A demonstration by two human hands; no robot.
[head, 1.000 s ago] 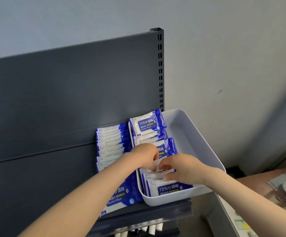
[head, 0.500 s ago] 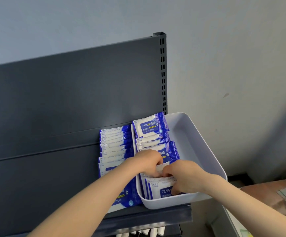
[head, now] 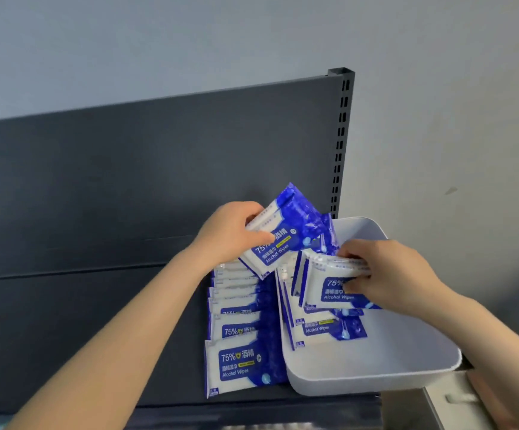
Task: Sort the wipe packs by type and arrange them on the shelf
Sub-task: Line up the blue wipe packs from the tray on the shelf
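Both forearms are bare, no sleeves, rings or watch showing.

Packs read "75% 酒精", "Alcohol Wipes": front shelf pack (head: 239,366), left-hand pack (head: 278,243), right-hand pack (head: 329,290) partly covered.

Soft even light, slight blur, wide-angle bowing.

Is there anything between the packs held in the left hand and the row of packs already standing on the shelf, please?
Nothing visible does. The left hand holds its wipe packs raised just above the back of the shelf row, with open space below. The white bin sits to the right of that row, beside the path.
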